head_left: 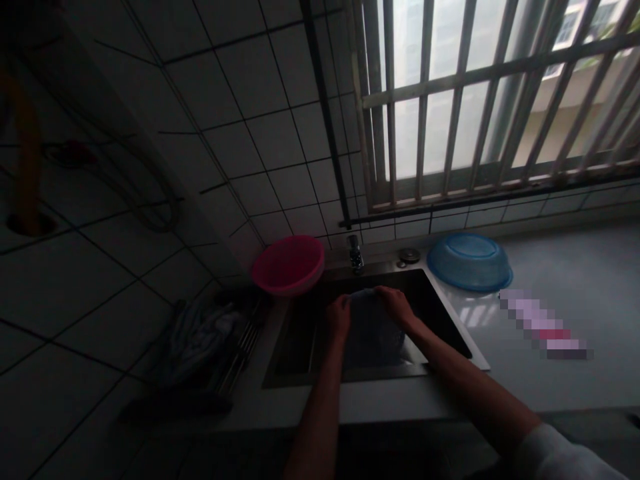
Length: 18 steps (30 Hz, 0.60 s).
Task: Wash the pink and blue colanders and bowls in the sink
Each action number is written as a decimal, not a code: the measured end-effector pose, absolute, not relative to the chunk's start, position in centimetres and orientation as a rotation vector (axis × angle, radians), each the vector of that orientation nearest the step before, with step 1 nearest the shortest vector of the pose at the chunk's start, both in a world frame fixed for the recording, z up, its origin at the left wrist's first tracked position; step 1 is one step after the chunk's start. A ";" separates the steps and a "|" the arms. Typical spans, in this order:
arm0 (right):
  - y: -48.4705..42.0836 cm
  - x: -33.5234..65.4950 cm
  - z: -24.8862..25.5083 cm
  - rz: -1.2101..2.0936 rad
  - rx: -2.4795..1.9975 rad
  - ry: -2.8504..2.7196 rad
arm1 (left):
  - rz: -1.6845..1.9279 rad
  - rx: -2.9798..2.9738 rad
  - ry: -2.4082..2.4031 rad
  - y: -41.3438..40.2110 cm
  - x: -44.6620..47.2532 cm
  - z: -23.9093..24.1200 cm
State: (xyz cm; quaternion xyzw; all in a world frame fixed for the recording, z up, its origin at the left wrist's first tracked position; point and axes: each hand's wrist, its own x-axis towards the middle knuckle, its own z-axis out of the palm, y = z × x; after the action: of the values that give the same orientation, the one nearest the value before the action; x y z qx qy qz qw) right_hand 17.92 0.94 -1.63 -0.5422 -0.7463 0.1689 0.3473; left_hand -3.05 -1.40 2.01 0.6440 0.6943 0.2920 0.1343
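Note:
Above the sink [453, 317], my left hand [340, 315] and my right hand [396, 305] are both closed. A blue-grey cloth [363, 293] spans the gap between them, pinched at its upper edge on either side. Its lower part seems to hang into the basin, but the dim light hides its outline and exact kind. The small metal faucet [355, 256] stands just behind my hands at the back of the sink.
A pink basin [289, 267] sits at the sink's back left corner. To the right, an upturned blue basin [470, 261] lies on the white counter [560, 267], near a blurred-out pinkish item [543, 323]. Bundled dark fabric [205, 337] rests at left. Window bars [450, 83] rise behind.

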 end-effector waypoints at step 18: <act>1.3 19.9 -2.5 0.419 -1.523 -1.772 | 0.957 1.758 2.077 -1.2 -3.5 2.3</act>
State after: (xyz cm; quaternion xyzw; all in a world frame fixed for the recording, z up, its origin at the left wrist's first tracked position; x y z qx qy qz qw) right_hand 19.88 1.28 -2.51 -0.5948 -0.6923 0.1637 0.3745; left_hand -3.54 -1.21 2.27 0.6045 0.7141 0.3290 0.1283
